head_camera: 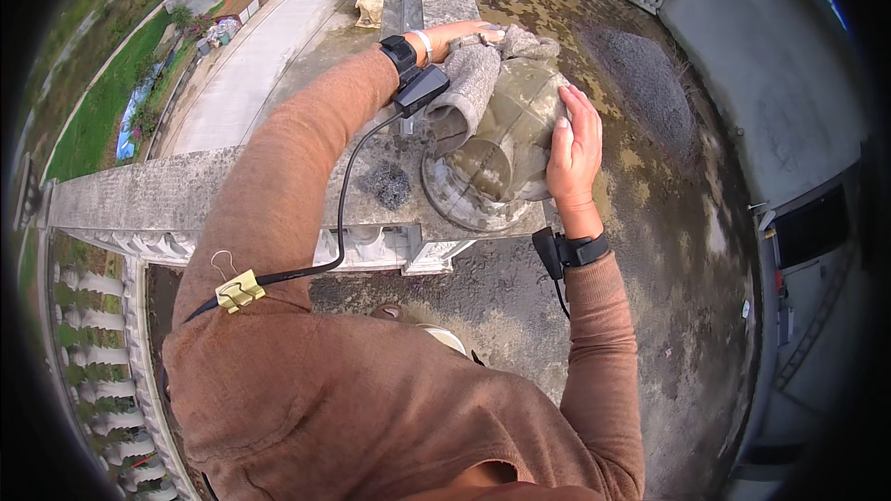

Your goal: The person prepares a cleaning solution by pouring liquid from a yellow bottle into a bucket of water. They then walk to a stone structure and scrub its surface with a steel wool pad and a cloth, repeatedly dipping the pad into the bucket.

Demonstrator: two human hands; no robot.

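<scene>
A greenish-grey, wet-looking faceted ornament (525, 108) stands on a round whitish base (445, 198) on top of the concrete balustrade. A bunched grey cloth (473, 80) hangs over its upper left side. My left hand (459, 36) is on the cloth at the far side, its fingers partly hidden in the folds. Against the ornament's right side rests my right hand (578, 142), fingers nearly straight and thumb apart. A scouring pad (387, 185) of metallic grey strands lies on the ledge, left of the base.
The balustrade's concrete rail (160, 184) runs left, above white balusters (90, 320). Beyond lies a lower concrete driveway (243, 94). A gravel pile (637, 83) sits on the stained terrace floor (668, 257). Below the rail, a white rim of a container (445, 337) shows near my body.
</scene>
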